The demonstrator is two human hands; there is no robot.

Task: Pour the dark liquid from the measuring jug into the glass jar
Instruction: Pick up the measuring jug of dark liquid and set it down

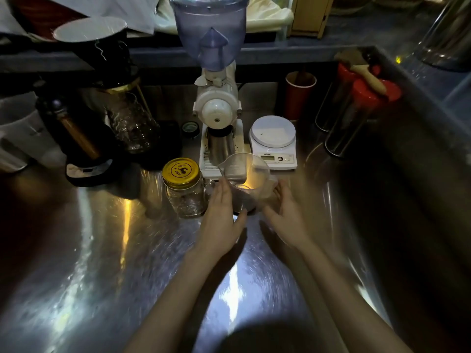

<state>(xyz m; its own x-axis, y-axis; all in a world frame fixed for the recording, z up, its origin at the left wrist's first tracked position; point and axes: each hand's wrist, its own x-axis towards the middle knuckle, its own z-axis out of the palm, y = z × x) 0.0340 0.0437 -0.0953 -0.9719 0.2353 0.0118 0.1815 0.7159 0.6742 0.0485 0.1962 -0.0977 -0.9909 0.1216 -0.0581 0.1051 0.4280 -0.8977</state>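
The jar with its yellow lid on stood left of the jug on the shiny table. The left hand touched the jug, fingers together. The right hand, blurry, was beside it, fingers apart.

Steel counter under lidded glass jar, measuring jug, grinder, scale.

Grinder and scale behind jug
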